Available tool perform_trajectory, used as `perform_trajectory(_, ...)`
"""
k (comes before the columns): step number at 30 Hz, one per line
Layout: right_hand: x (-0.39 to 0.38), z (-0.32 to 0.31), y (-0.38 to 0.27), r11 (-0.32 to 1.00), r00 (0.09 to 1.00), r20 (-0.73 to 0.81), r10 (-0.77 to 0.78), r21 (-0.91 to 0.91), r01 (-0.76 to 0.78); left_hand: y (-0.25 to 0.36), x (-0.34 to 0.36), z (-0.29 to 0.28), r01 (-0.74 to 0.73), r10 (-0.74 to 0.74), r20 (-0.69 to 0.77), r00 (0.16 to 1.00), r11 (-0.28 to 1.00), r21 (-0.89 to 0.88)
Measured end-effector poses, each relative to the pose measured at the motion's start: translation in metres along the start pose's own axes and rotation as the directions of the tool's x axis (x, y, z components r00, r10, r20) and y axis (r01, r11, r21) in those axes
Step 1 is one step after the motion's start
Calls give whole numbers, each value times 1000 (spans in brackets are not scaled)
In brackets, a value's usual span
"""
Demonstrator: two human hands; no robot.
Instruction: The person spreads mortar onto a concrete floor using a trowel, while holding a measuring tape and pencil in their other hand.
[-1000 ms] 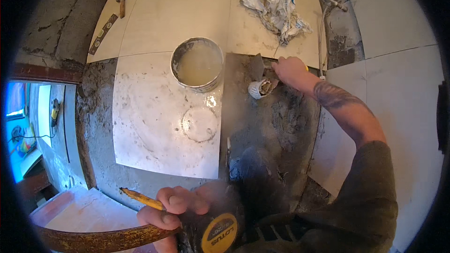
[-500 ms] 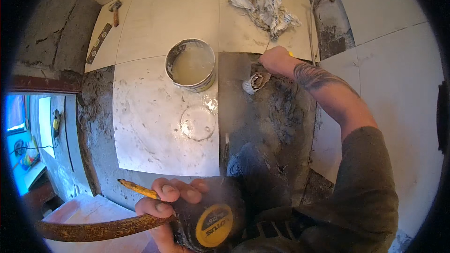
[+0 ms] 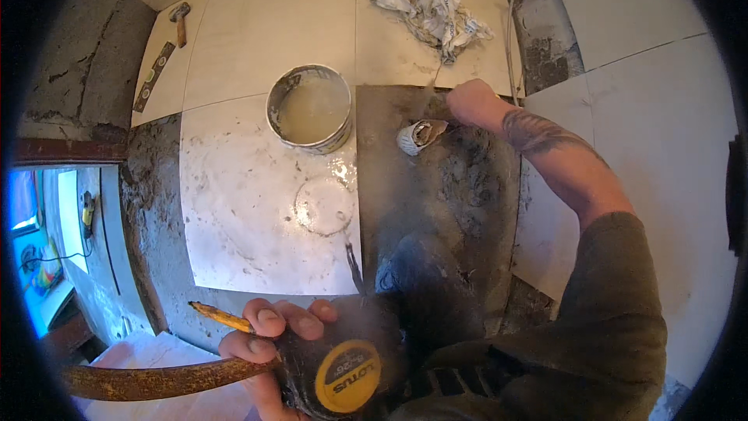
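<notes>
My left hand (image 3: 269, 327), low in the head view, is closed round a black tape measure (image 3: 347, 374) with a yellow round label. Its worn yellow blade (image 3: 156, 381) stretches out to the left. A short yellow pencil (image 3: 220, 316) is tucked between the fingers of the same hand. My right hand (image 3: 471, 103) is a fist at the far edge of the bare grey floor (image 3: 382, 179). A bit of yellow shows beside it, but what it grips is mostly hidden. Just left of that fist lies a dirty rolled piece (image 3: 421, 137), white outside and brown inside.
A bucket (image 3: 310, 109) of cloudy liquid stands on a wet, smeared white tile (image 3: 265, 210). Crumpled plastic bag (image 3: 436, 0), hammer (image 3: 180, 25) and spirit level (image 3: 154, 76) rest on the far tiles. A hose (image 3: 512, 39) hangs from a pipe at the right corner.
My right hand has shifted slightly right, away from the rolled piece. The whole view has slid a little left. My left hand keeps its hold on tape measure and pencil.
</notes>
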State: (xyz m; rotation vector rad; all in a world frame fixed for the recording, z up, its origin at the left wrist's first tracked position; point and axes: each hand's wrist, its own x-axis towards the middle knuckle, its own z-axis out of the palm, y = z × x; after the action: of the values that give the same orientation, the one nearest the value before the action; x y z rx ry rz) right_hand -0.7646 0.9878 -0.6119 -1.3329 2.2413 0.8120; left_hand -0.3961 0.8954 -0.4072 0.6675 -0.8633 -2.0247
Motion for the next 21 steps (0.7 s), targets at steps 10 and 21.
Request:
perform_trajectory(10,5,32,2,993,953,-299,48,116,-14,-13,3,-3,-23,37,240,970,998,-63)
perform_trajectory(21,-93,60,16,860,950,-29,311,434,-268,4,-2,-19,-25,46,246,968,996,-85)
